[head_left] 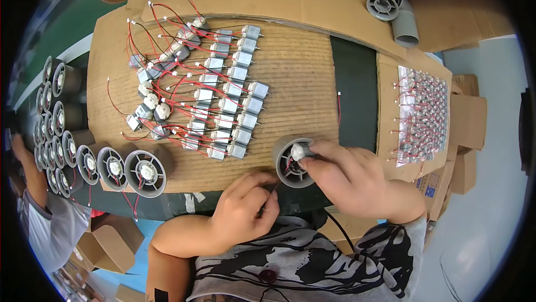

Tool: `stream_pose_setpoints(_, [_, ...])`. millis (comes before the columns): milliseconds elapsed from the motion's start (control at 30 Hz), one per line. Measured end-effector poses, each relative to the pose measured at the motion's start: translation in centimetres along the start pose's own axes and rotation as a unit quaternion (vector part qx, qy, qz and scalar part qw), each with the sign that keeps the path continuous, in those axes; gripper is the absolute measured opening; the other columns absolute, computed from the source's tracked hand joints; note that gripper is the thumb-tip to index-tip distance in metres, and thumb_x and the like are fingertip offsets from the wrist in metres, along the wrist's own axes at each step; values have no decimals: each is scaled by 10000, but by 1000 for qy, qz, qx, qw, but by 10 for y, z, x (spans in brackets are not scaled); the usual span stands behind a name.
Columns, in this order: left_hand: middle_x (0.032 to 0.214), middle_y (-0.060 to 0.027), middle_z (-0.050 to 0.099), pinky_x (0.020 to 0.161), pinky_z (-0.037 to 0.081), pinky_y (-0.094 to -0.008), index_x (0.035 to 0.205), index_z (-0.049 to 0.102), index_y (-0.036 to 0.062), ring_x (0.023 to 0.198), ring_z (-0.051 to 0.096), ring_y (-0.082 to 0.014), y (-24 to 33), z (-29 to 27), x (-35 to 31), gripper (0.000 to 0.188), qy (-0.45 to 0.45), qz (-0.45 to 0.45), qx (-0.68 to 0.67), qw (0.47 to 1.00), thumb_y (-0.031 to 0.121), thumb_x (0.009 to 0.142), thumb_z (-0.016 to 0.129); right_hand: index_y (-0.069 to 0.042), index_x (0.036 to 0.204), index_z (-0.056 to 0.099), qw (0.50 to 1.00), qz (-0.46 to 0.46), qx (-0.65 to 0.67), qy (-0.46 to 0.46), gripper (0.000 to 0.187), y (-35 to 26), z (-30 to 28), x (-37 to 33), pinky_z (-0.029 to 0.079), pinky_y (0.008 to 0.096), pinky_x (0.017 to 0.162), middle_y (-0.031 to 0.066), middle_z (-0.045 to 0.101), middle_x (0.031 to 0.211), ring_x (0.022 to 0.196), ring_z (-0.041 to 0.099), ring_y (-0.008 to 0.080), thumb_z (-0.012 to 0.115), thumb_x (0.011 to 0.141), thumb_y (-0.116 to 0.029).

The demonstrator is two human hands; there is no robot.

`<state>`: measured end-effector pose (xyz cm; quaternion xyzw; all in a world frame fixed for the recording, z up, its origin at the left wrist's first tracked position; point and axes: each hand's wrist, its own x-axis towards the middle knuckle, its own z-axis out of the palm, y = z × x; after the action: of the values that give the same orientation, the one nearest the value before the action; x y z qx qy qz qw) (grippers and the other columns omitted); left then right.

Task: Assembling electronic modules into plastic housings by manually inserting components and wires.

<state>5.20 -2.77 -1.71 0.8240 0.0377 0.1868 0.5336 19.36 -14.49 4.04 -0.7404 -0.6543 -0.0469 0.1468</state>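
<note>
Left hand [245,207] pinches a thin lead [277,186], likely keeping it clear; right hand [349,176] grips a motor [298,151] at the mouth of the grey housing [281,173], cardboard's [301,78] near edge. Motor rows [228,105] mid-sheet, leads leftward, probably to limit tangles.

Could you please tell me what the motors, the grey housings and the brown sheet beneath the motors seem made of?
Motors: probably metal, judging by their silvery sheen.
Grey housings: likely moulded plastic, since they look evenly coloured and satin.
Brown sheet: apparently matte corrugated cardboard, showing parallel ridges.
</note>
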Motion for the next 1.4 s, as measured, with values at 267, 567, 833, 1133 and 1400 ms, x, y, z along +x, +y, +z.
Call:
stream_pose_setpoints(267, [741, -126, 538, 561, 450, -315, 599, 482, -10, 641, 524, -271, 1, -1, 0, 90, -5, -40, 15, 999, -14, 610, 571, -40, 974, 530, 986, -6, -86, -142, 396, -4, -16, 11, 386, 212, 453, 70, 465, 826, 557, 455, 137, 532, 586, -122])
stream_pose_setpoints(567, [712, -108, 525, 544, 436, -318, 621, 495, -2, 614, 508, -259, 1, 0, 1, 82, -22, -38, 27, 999, -5, 606, 576, -31, 885, 556, 999, -1, -42, -25, 307, -6, -11, 7, 451, 247, 534, 108, 523, 801, 609, 512, 192, 562, 587, -107])
stream_pose_setpoints(833, [726, -123, 509, 558, 431, -323, 583, 452, 0, 644, 498, -283, 8, -6, 2, 116, -76, -64, 92, 991, -13, 563, 565, -75, 813, 590, 954, 108, 280, -20, 329, 4, 12, -14, 425, 263, 656, 94, 450, 950, 783, 472, 210, 744, 529, -139])
stream_pose_setpoints(1133, [1066, -183, 427, 786, 363, -387, 1133, 369, -44, 946, 419, -331, 28, 3, 12, 689, 4, -37, 169, 985, 199, 571, 684, -130, 821, 610, 999, -7, 34, 39, 336, -7, 16, -19, 292, 415, 814, 41, 483, 876, 738, 461, 152, 712, 532, -267])
stream_pose_setpoints(1400, [1015, -153, 492, 759, 392, -375, 1040, 421, -42, 923, 463, -315, 14, 16, 11, 606, 5, -11, 132, 991, 158, 533, 686, -125, 813, 607, 979, 3, 200, 49, 330, -6, 18, -27, 280, 390, 737, 13, 371, 725, 683, 363, 176, 699, 557, -313])
